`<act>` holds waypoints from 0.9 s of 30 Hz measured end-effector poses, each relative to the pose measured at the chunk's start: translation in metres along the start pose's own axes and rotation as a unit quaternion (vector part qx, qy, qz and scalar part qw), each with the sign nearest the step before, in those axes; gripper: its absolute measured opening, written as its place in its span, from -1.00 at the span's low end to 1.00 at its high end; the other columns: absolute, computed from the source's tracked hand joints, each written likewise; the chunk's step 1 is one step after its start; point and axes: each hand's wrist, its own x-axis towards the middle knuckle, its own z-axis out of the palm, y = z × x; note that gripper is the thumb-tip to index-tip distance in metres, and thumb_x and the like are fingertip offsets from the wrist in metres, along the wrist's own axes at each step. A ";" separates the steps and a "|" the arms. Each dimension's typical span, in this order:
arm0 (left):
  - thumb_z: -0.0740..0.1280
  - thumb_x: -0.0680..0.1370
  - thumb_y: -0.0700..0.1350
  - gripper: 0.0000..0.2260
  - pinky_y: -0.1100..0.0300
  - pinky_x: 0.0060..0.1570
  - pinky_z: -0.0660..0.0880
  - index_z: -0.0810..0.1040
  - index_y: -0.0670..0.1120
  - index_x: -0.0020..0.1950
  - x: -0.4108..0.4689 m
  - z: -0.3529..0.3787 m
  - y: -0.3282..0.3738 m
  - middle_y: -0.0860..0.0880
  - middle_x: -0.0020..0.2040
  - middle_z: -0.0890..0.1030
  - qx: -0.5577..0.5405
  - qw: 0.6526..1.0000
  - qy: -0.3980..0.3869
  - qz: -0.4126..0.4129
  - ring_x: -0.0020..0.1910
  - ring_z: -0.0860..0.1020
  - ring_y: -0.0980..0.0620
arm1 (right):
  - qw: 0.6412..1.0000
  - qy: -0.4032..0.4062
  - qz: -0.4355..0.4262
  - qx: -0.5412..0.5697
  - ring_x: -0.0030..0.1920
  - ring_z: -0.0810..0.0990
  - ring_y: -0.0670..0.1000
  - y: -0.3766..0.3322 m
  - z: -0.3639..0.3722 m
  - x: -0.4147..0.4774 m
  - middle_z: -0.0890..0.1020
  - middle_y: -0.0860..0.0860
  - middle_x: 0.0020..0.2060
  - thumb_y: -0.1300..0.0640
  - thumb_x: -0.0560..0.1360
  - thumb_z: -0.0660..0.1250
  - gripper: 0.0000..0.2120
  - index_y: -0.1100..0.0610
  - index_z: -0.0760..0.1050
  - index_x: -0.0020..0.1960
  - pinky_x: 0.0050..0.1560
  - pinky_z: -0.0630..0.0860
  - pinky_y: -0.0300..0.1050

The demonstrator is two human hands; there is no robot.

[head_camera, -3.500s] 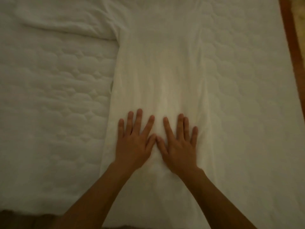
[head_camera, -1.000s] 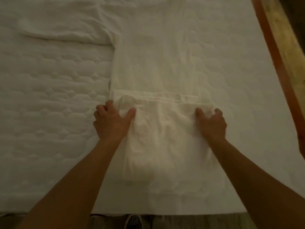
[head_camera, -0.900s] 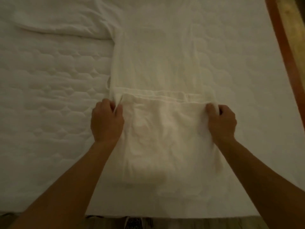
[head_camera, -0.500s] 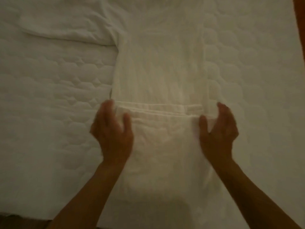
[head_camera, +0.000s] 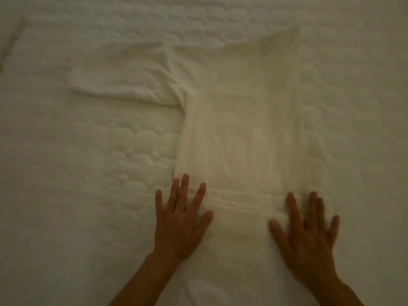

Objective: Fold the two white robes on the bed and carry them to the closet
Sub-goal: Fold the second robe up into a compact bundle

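Pressing flat with spread fingers, the left hand and right hand rest on the folded near end of the white robe, which lies along the quilted bed, one sleeve stretched toward its left edge. No readable writing shows.

No readable text, no label, brand, number or sign on the white robe, none on the quilted bed cover, dim blurred view, fine print possibly lost

A quilted white mattress cover fills the view — stitched in puffy scallops
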 end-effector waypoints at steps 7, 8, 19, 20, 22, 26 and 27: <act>0.38 0.54 0.15 -0.55 0.05 0.09 0.52 0.55 -0.14 0.27 0.175 -0.042 -0.124 -0.17 0.16 0.63 -0.418 0.802 0.050 -0.423 0.07 0.62 -0.15 | 0.995 0.027 -0.098 0.015 0.62 -0.10 0.10 -0.142 -0.004 0.144 -0.06 0.11 0.63 -0.47 0.50 -0.20 -0.27 -0.24 -0.20 0.61 0.54 -0.22 0.17; 0.43 0.54 0.06 -0.67 0.05 -0.08 0.58 0.58 -0.18 0.13 0.203 -0.052 -0.137 -0.17 0.01 0.65 -0.548 0.686 0.080 -0.472 -0.13 0.63 -0.12 | 0.994 0.029 -0.108 0.004 0.62 -0.07 0.12 -0.160 -0.002 0.171 -0.03 0.12 0.63 -0.46 0.51 -0.18 -0.28 -0.25 -0.20 0.60 0.53 -0.18 0.19; 0.44 0.48 0.13 -0.57 -0.17 -0.05 0.59 0.55 -0.03 0.28 0.350 -0.052 -0.302 -0.14 0.19 0.63 -0.738 0.432 0.194 -0.480 0.08 0.62 -0.19 | 0.990 0.091 -0.073 -0.084 0.60 0.09 0.19 -0.187 0.016 0.263 0.11 0.16 0.61 -0.40 0.50 -0.07 -0.26 -0.14 0.07 0.62 0.52 -0.03 0.33; 0.42 0.49 0.13 -0.55 -0.24 0.07 0.56 0.53 -0.02 0.33 0.352 -0.056 -0.311 -0.13 0.23 0.62 -0.736 0.433 0.216 -0.474 0.10 0.61 -0.19 | 0.989 0.092 -0.080 -0.086 0.59 0.09 0.20 -0.188 0.017 0.264 0.11 0.17 0.60 -0.39 0.50 -0.06 -0.26 -0.13 0.08 0.62 0.52 -0.03 0.34; 0.31 0.57 0.07 -0.62 -0.27 0.27 0.46 0.52 -0.04 0.35 0.360 -0.063 -0.315 -0.11 0.27 0.60 -0.745 0.434 0.256 -0.437 0.14 0.60 -0.17 | 0.987 0.098 -0.090 -0.092 0.59 0.10 0.21 -0.187 0.018 0.265 0.13 0.19 0.60 -0.37 0.51 -0.01 -0.27 -0.12 0.09 0.62 0.51 -0.03 0.36; 0.28 0.61 0.02 -0.65 -0.21 0.28 0.48 0.56 -0.10 0.34 0.391 -0.106 -0.260 -0.12 0.21 0.67 -0.777 0.444 0.297 -0.333 0.15 0.65 -0.15 | 0.988 0.089 -0.095 -0.081 0.60 0.07 0.18 -0.190 0.008 0.262 0.15 0.18 0.60 -0.38 0.51 0.04 -0.28 -0.12 0.13 0.61 0.53 -0.06 0.34; 0.32 0.59 0.01 -0.64 -0.21 0.23 0.52 0.56 -0.10 0.34 0.398 -0.124 -0.233 -0.13 0.21 0.67 -0.784 0.458 0.299 -0.295 0.16 0.65 -0.16 | 0.990 0.077 -0.102 -0.060 0.61 0.06 0.15 -0.191 0.005 0.260 0.15 0.16 0.60 -0.40 0.51 0.03 -0.28 -0.14 0.15 0.60 0.55 -0.08 0.30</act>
